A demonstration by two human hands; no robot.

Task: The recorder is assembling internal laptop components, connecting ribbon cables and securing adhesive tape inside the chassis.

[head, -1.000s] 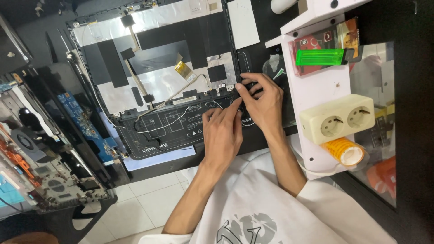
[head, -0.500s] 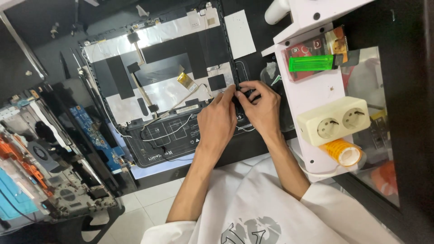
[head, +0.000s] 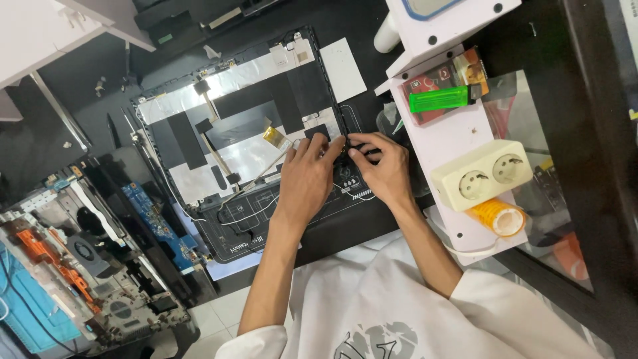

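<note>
white shirt point(head: 372, 312) nearest. just beyond, opened laptop lid point(head: 246, 139) flat on black desk point(head: 345, 229). left hand point(head: 307, 179) pressed on lid's right edge, fingers half curled, holding nothing visible. right hand point(head: 385, 169) beside it, fingertips pinching small dark part at same edge. double socket point(head: 482, 174) right of lid; green lighter point(head: 438, 100) farther.

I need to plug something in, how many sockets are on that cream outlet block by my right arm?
2. Both sit on the cream outlet block on the white shelf: one socket nearer the right hand, the other farther along.
</note>
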